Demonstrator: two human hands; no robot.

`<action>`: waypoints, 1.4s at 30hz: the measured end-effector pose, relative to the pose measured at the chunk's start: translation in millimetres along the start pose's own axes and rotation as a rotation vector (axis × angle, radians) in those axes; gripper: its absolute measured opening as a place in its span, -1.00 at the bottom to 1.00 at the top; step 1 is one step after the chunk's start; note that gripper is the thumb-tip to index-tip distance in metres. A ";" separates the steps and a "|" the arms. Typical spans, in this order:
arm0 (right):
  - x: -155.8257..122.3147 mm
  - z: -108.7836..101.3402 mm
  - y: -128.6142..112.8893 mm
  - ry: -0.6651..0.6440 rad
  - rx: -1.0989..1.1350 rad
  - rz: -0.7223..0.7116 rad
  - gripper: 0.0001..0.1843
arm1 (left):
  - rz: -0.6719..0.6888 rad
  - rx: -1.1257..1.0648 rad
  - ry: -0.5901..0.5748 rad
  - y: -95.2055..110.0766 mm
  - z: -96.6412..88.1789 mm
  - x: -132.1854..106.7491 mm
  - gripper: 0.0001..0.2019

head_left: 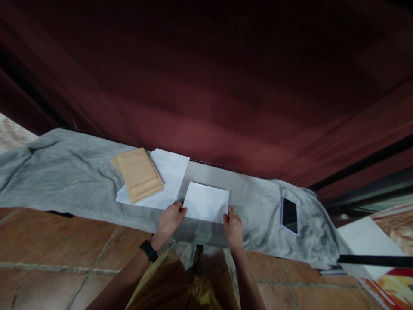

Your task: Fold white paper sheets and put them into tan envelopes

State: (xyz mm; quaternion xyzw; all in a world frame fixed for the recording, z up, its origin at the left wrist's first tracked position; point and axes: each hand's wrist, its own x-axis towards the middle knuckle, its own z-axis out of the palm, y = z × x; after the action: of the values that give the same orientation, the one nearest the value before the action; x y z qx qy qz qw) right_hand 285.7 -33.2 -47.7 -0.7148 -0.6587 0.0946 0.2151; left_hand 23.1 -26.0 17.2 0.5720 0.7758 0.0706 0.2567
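Note:
A white sheet of paper is held between my two hands, just over the grey cloth. My left hand pinches its lower left corner, thumb on top. At the lower right edge, my right hand grips the paper in the same way. To the left lies a stack of larger white paper, partly covered by a pile of brown envelopes. Whether the held paper is a single sheet or folded, I cannot tell.
Grey cloth covers the long narrow surface. A phone with a dark screen lies on its right part. Behind hangs a dark red curtain. A white board or sheet and a dark bar are at the lower right.

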 end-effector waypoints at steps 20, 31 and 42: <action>-9.8 3.9 -31.9 0.133 0.065 -0.142 -0.56 | 0.681 0.254 0.430 25.4 94.4 -1.4 -0.50; -8.8 34.8 -68.5 -0.051 -0.012 -0.424 -0.47 | 0.736 0.326 0.431 9.0 95.9 2.9 -0.39; -3.5 24.2 -31.2 0.033 -0.205 -0.283 -0.42 | 0.550 0.208 0.490 -10.0 79.5 9.4 -0.40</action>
State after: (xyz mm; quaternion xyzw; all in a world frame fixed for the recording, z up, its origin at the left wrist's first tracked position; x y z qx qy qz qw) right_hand 247.0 -30.9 -56.2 -0.6344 -0.7554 -0.0161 0.1631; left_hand 50.7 -35.3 -58.1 0.7481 0.6347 0.1923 -0.0242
